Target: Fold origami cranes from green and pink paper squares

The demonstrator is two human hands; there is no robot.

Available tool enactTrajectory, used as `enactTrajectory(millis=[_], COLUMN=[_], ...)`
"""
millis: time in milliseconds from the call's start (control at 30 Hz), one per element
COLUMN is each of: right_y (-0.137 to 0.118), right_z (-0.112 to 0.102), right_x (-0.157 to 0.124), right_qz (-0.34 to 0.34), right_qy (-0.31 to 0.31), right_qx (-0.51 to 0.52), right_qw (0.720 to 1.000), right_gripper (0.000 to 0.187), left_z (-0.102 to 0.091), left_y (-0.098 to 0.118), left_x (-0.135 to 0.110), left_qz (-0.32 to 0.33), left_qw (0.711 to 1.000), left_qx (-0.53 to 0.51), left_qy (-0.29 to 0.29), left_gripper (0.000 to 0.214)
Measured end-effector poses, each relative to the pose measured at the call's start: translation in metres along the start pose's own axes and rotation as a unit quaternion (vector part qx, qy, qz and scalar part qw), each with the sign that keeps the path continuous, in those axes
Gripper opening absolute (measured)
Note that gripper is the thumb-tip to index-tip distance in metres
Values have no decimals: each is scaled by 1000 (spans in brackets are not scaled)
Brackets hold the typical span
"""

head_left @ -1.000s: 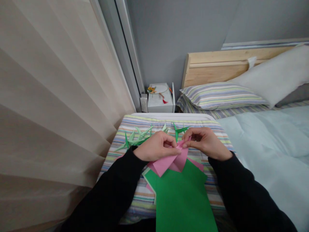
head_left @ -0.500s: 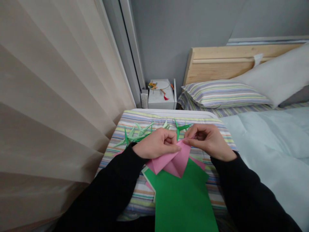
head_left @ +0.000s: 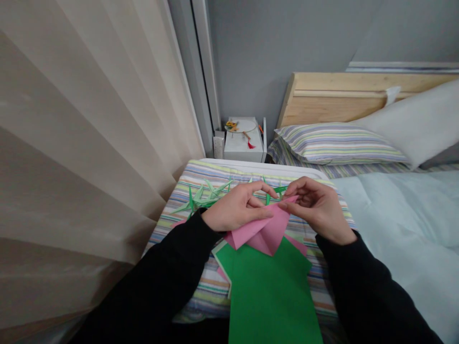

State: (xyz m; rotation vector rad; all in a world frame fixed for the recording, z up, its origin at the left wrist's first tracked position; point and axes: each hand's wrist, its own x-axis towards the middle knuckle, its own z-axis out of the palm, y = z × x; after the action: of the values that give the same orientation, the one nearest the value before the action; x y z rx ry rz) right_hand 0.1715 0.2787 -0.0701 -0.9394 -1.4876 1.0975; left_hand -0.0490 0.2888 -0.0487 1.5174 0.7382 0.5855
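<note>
Both of my hands work a folded pink paper (head_left: pixel 264 231) over a striped cushion (head_left: pixel 201 267). My left hand (head_left: pixel 236 210) pinches the paper's left flap, thumb on top. My right hand (head_left: pixel 317 208) pinches its upper right corner, fingers curled. Under the pink paper lies a stack of sheets with a large green sheet (head_left: pixel 272 296) on top. Several folded green paper pieces (head_left: pixel 202 198) lie on the cushion behind my left hand.
A beige curtain (head_left: pixel 82 143) hangs along the left. A white bedside box (head_left: pixel 244 143) with small items stands by the grey wall. To the right is a bed with a striped pillow (head_left: pixel 337 143), a grey pillow (head_left: pixel 416 124) and a pale blue blanket (head_left: pixel 405 224).
The view shifted, so the scene slid right. My hands kept pinching the pink paper and spread slightly, opening its top fold wider.
</note>
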Motion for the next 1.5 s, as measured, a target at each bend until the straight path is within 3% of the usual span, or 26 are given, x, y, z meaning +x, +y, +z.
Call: enactTrajectory(millis=[100,267,500,733,1033,1500], right_y=[0,3,6,11,18,15], right_z=[1,1,4,5,5,7], right_x=[1,3,1,0,-1,-1], right_qz=[-12,1,74,87,79,12], right_qy=[29,51,-55,-55,-43,47], right_qx=[1,36,58,62,60,4], right_qw=[1000,998,994,993,994,999], right_gripper=[28,28,18,17,16,42], left_z=[1,1,2,2,1,-3], left_y=[-3,-9,-8,-7,-6,-3], left_x=[2,5,3,3,2,1], left_qz=[36,80,84,93,131,138], left_qw=[998,990,993,993,978,975], left_qx=[38,77,38,38,127,153], left_qy=[41,87,77,65,98,88], left_gripper=[22,26,30,32,33,34])
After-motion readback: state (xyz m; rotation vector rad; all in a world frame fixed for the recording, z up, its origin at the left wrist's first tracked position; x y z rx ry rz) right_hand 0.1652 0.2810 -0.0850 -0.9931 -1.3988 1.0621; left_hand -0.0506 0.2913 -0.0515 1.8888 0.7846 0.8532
